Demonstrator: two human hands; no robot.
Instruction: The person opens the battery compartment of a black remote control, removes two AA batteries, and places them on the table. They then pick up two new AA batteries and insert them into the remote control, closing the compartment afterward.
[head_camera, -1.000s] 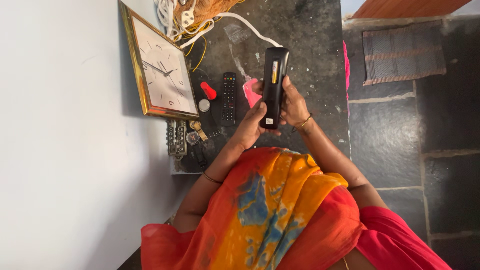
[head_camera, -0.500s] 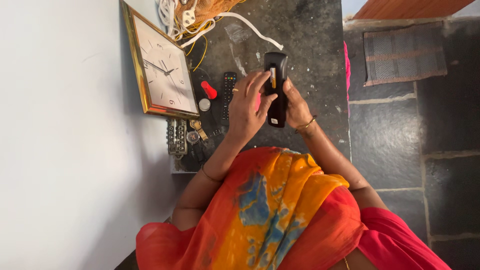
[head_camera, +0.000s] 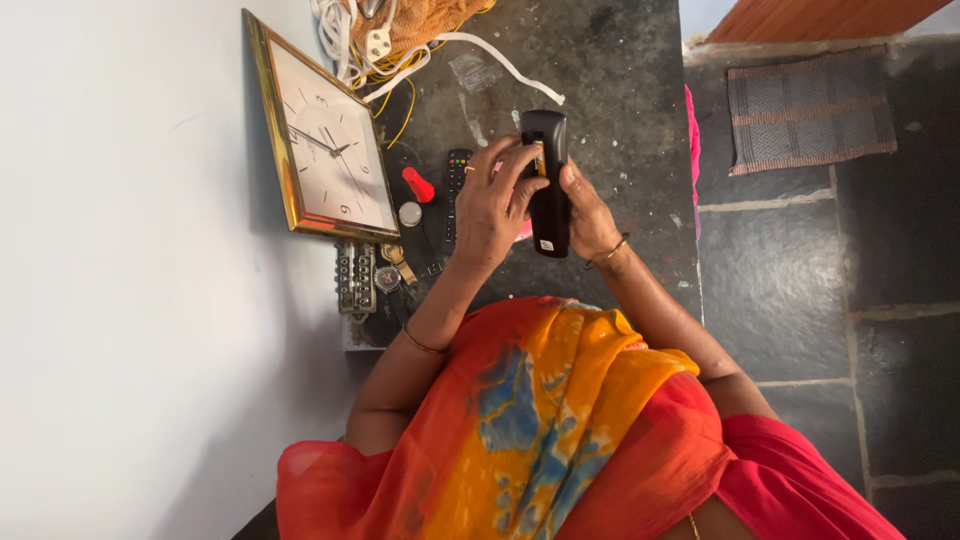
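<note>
My right hand (head_camera: 592, 218) grips a black remote (head_camera: 550, 215) from the right and holds it upright over the dark stone counter (head_camera: 620, 90). The remote's back faces me with the battery bay uncovered, and a sliver of a yellow battery (head_camera: 541, 152) shows there. My left hand (head_camera: 488, 205) is on the remote's left side. Its fingertips curl over the battery and its thumb rests on the remote's edge. A second, smaller black remote (head_camera: 455, 165) lies on the counter, partly hidden behind my left hand.
A gold-framed square wall clock (head_camera: 330, 150) leans against the white wall on the left. Beside it lie a red cap-like piece (head_camera: 417, 184), a small round silver thing (head_camera: 408, 212), wristwatches (head_camera: 390, 275) and white cables (head_camera: 500, 60). A striped mat (head_camera: 810, 105) lies on the stone floor.
My left hand has left the remote's lower end and moved up over the battery bay, fingers now on the battery. The remote sits slightly lower and more to the left.
</note>
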